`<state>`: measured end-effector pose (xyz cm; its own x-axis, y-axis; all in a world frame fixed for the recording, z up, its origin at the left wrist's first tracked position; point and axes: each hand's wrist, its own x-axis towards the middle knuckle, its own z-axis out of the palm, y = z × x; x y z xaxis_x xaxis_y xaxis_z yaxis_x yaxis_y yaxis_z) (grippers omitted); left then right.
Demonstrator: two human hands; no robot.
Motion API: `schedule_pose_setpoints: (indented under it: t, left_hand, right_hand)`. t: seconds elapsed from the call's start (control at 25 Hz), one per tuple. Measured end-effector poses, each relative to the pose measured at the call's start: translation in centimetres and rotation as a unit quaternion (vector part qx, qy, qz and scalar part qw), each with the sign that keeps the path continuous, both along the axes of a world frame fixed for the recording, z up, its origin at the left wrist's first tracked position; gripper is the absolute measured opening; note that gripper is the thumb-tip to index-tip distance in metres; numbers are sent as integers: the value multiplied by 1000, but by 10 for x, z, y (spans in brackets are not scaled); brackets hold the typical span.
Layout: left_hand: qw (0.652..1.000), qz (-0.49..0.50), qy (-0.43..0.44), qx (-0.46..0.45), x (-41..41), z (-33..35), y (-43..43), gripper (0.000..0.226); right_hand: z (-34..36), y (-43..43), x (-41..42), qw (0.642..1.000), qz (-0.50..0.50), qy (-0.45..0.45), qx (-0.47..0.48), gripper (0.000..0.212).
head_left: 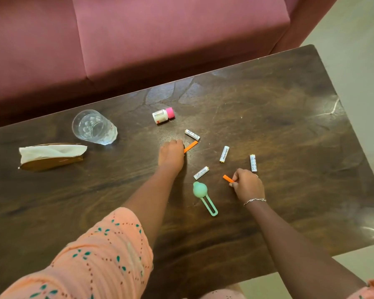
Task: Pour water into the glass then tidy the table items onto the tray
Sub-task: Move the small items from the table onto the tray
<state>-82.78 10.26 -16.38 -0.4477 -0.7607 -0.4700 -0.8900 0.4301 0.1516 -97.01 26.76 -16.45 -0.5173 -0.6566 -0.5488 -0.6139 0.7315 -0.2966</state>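
Tidying barely begun: the clear faceted glass (pixel 94 127) stands on the dark wooden table (pixel 289 126), its water level unclear, no tray in view, the left hand (pixel 171 156) curled over one short orange stick (pixel 191 146), the right hand (pixel 247 184) pinching a second orange stick (pixel 228 178), white batteries (pixel 224 154) lying loose.

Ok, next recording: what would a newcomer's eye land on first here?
The two hands at the middle of the dark wooden table: the left hand holds the farther short orange stick, the right hand pinches the nearer short orange stick. Four white cylindrical batteries lie scattered around them, and a mint-green loop-handled tool lies between the forearms.
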Motion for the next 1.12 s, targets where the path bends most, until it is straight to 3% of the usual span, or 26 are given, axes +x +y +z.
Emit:
schedule_pose_setpoints:
  t: [0.16, 0.32, 0.52, 0.6, 0.84, 1.12]
  left_hand:
    - [995, 75, 35, 46, 14, 17, 8, 15]
    - [965, 198, 140, 98, 44, 47, 25, 5]
    - [923, 289, 227, 114, 84, 84, 45, 34]
    - [902, 313, 268, 131, 102, 98, 48, 28]
    - [881, 317, 333, 114, 208, 139, 40, 15]
    - [852, 368, 365, 74, 376, 178, 28, 15]
  right_hand:
    - [15, 3, 4, 999, 12, -22, -41, 12]
    - [45, 2, 16, 994, -10, -39, -101, 6]
    - [90, 0, 50, 972, -111, -93, -182, 4]
    - [103, 0, 70, 967, -122, -104, -198, 5]
    - [136, -13, 168, 959, -111, -97, -240, 6]
    - [160, -43, 321, 950, -69, -115, -283, 3]
